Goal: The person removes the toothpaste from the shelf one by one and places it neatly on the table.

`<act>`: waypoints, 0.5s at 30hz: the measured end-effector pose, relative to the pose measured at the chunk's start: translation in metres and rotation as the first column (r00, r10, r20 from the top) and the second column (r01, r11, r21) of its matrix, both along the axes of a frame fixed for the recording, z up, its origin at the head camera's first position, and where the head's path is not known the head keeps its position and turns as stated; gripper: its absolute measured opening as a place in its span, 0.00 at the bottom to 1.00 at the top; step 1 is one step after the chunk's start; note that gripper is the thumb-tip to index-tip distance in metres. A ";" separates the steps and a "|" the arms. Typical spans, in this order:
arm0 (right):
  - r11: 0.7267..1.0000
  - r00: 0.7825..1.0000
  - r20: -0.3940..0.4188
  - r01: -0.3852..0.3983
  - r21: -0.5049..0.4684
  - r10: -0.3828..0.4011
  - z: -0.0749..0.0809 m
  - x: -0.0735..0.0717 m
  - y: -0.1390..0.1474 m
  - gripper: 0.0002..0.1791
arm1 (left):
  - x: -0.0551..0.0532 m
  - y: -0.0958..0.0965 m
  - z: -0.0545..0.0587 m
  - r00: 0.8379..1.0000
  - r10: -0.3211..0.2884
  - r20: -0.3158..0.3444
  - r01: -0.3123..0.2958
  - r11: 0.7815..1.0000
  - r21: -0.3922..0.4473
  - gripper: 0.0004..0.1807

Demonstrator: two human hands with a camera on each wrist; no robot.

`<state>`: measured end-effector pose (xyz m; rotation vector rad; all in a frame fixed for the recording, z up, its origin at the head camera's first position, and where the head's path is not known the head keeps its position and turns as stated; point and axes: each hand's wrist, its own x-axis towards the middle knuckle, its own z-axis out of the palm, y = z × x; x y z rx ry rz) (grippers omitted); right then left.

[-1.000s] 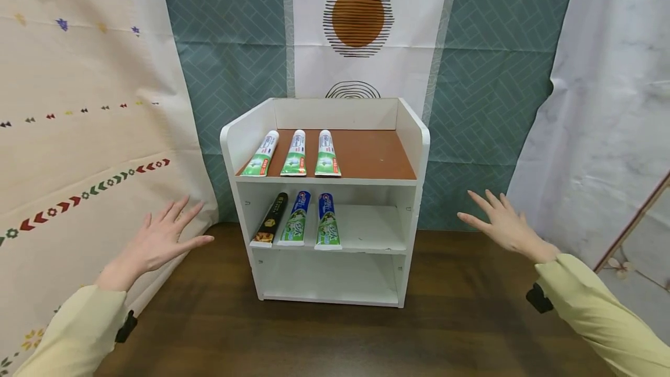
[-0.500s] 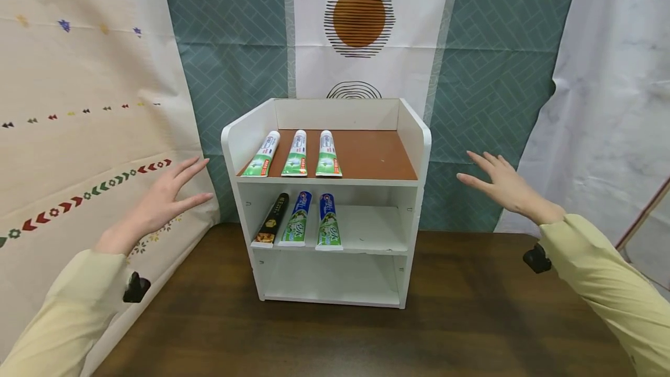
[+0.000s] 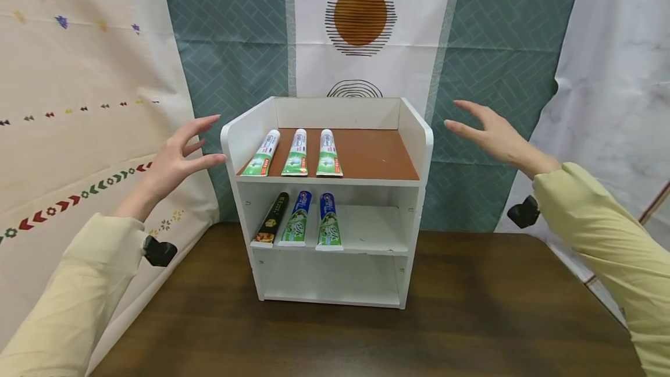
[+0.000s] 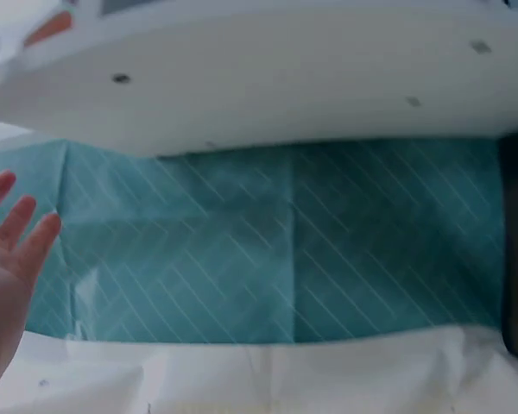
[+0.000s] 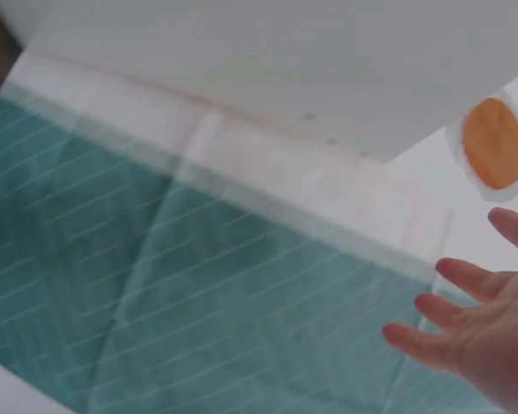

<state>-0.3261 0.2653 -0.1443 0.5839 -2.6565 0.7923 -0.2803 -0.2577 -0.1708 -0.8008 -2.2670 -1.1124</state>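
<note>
Two empty hands hover in the air on either side of a white shelf unit (image 3: pixel 335 184). My left hand (image 3: pixel 180 162) is just left of the unit's upper side panel, thumb and fingers spread apart. On the other side, my right hand (image 3: pixel 494 132) is held a little away from the right panel, fingers extended. Three white-and-green toothpaste tubes (image 3: pixel 297 153) lie in a row on the brown top shelf. Below them, the middle shelf bears a black toothpaste tube (image 3: pixel 270 220) and two blue-and-green toothpaste tubes (image 3: pixel 328 223).
The unit stands on a dark brown wooden table (image 3: pixel 335 336). Behind it hangs a green and white patterned cloth (image 3: pixel 235 74). A cream cloth (image 3: pixel 104 74) hangs at the left, and a pale marbled cloth (image 3: pixel 617 74) at the right.
Both hands have risen from beside the lower shelves to about the top shelf's height. The left hand has come closer to the unit. The tubes have stayed put.
</note>
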 end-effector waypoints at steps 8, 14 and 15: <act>0.997 0.996 -0.039 -0.079 -0.008 0.079 0.035 -0.002 -0.041 0.35 | -0.001 0.013 0.015 0.996 -0.089 0.025 0.088 0.995 0.056 0.36; 0.989 0.989 -0.040 -0.144 0.019 0.145 0.052 -0.003 -0.072 0.34 | -0.008 0.017 0.015 0.992 -0.126 0.023 0.124 0.991 0.051 0.35; 0.987 0.987 -0.037 -0.158 0.027 0.159 0.054 -0.004 -0.078 0.34 | -0.010 0.017 0.014 0.991 -0.128 0.027 0.126 0.991 0.054 0.35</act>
